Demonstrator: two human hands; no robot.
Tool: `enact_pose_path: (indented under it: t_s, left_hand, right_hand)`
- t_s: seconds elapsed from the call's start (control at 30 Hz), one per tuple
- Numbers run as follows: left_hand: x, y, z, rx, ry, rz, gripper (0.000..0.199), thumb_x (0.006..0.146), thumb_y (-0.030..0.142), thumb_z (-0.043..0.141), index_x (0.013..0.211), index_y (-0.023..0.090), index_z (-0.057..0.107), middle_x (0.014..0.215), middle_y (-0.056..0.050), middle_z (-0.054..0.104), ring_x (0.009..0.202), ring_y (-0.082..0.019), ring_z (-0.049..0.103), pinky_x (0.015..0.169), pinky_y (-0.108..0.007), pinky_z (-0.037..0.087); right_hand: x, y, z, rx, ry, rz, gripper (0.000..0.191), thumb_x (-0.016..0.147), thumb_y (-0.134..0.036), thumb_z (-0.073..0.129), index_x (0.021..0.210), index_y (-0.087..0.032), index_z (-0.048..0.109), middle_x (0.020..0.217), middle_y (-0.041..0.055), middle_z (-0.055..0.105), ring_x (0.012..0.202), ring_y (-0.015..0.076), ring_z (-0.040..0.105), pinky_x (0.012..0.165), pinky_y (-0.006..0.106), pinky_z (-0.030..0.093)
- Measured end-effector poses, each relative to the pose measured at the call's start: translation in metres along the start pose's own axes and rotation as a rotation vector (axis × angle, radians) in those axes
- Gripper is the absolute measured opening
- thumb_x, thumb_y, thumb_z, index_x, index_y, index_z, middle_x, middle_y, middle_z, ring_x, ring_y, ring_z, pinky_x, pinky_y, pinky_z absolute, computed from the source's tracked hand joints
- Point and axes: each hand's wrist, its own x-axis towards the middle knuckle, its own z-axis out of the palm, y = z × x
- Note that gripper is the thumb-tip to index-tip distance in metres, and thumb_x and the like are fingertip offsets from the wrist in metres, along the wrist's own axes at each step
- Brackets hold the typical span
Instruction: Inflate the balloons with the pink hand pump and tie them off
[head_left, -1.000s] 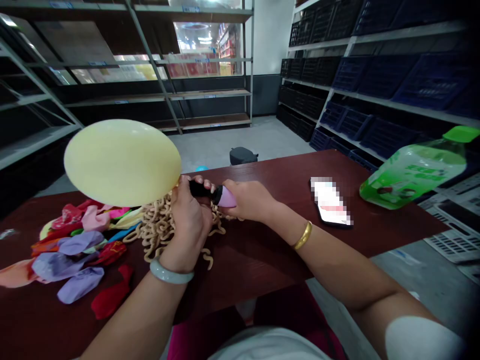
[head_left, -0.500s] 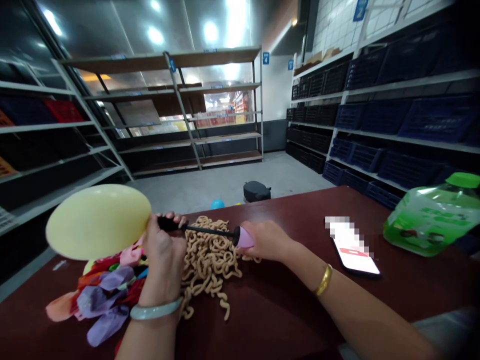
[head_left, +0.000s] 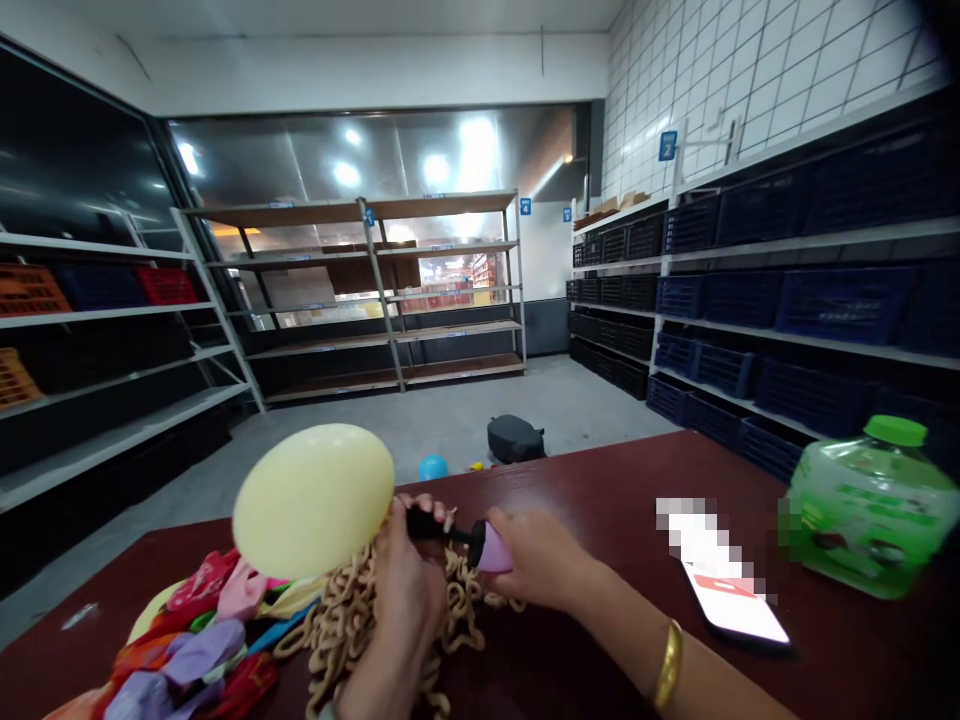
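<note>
My left hand (head_left: 412, 560) is closed around the black barrel of a balloon pump (head_left: 427, 523), and an inflated pale yellow balloon (head_left: 313, 500) sits at the pump's left end. Closed on the pump's pink and black handle is my right hand (head_left: 536, 560), close to the left one, so only a short length of rod shows between them. How the balloon's neck is held is hidden behind my left fingers. Under both hands lies a heap of curly tan strings (head_left: 337, 620). Left of it is a pile of limp, colourful balloons (head_left: 202, 645).
On the dark red table (head_left: 600, 490), a phone (head_left: 739, 600) lies to the right, beside a green-capped bottle (head_left: 874, 520). Beyond the far edge, a dark bag (head_left: 516, 438) and a blue ball-like thing (head_left: 433, 468) are on the floor. Shelves with crates (head_left: 847, 305) line the room.
The pump handle has moved in toward the barrel, shortening the visible rod. My left hand and the yellow balloon have shifted right. The camera view has tilted upward.
</note>
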Motion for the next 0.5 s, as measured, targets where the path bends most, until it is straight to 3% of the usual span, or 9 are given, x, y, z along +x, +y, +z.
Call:
enact_pose_path:
  t_s: [0.13, 0.37, 0.5]
  left_hand:
    - [-0.016, -0.019, 0.007, -0.001, 0.003, -0.042, 0.017, 0.079, 0.033, 0.068, 0.076, 0.023, 0.054, 0.070, 0.000, 0.049, 0.061, -0.014, 0.050, 0.057, -0.027, 0.048]
    - [-0.018, -0.018, 0.006, -0.028, 0.022, -0.038, 0.018, 0.078, 0.029, 0.069, 0.076, 0.022, 0.053, 0.069, 0.002, 0.049, 0.061, -0.011, 0.050, 0.062, -0.026, 0.048]
    - [-0.010, -0.015, 0.004, -0.012, 0.043, -0.031, 0.021, 0.077, 0.031, 0.069, 0.076, 0.020, 0.051, 0.068, 0.002, 0.050, 0.058, -0.011, 0.050, 0.056, -0.025, 0.044]
  right_hand:
    - [0.000, -0.003, 0.000, -0.002, 0.021, 0.002, 0.036, 0.072, -0.047, 0.062, 0.096, -0.022, 0.053, 0.087, 0.0043, 0.070, 0.075, 0.0251, 0.067, 0.056, 0.029, 0.033]
    - [-0.001, -0.006, 0.004, 0.009, 0.015, -0.006, 0.038, 0.073, -0.048, 0.060, 0.100, -0.023, 0.054, 0.090, 0.0045, 0.071, 0.078, 0.0256, 0.067, 0.058, 0.029, 0.034]
    - [0.001, -0.005, 0.007, 0.021, -0.008, 0.007, 0.036, 0.076, -0.048, 0.058, 0.102, -0.023, 0.053, 0.092, 0.0041, 0.070, 0.079, 0.0245, 0.067, 0.059, 0.029, 0.034]
